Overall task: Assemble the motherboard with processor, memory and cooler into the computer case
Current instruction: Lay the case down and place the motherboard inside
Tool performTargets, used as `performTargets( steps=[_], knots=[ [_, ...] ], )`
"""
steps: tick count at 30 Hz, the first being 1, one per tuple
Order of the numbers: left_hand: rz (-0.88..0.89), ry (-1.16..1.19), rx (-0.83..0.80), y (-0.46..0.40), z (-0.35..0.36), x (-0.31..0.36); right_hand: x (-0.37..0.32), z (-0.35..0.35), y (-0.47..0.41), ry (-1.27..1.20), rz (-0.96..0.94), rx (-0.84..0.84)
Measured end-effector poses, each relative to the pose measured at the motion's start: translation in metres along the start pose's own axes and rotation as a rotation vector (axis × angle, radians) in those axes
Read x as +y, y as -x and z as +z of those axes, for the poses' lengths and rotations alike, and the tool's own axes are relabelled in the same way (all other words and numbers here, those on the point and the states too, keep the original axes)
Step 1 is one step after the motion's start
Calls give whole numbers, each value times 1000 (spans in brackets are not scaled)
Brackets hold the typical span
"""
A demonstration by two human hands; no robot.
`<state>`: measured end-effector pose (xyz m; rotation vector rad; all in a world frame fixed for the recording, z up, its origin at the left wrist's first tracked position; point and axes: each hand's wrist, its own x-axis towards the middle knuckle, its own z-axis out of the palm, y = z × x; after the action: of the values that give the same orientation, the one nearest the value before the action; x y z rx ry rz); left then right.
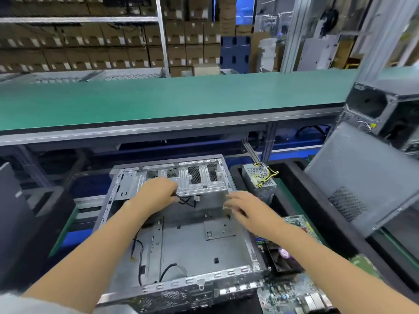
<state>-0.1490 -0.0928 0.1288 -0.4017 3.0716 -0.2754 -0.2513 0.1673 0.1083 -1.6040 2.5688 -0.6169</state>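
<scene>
An open grey computer case (181,241) lies flat in front of me, its floor bare apart from loose black cables (188,201). My left hand (156,191) is at the drive cage on the far side and pinches the black cables. My right hand (242,206) hovers over the case's far right wall with fingers spread and blurred, holding nothing I can make out. A green motherboard (292,291) with a black cooler fan (283,257) lies to the right of the case, partly under my right forearm.
A power supply (260,180) with yellow wires stands in a black tray beyond the case's right corner. A grey side panel (362,184) leans at right under another case (385,109). A green conveyor belt (181,98) runs across behind, with stacked cardboard boxes (113,41) beyond.
</scene>
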Motion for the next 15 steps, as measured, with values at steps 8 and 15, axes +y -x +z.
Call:
performTargets(
  steps=[8, 15],
  knots=[
    [239, 472, -203, -40, -12, -32, 65, 15, 82, 286, 473, -733],
    [249, 702, -198, -30, 16, -59, 59, 19, 77, 467, 379, -711]
  ],
)
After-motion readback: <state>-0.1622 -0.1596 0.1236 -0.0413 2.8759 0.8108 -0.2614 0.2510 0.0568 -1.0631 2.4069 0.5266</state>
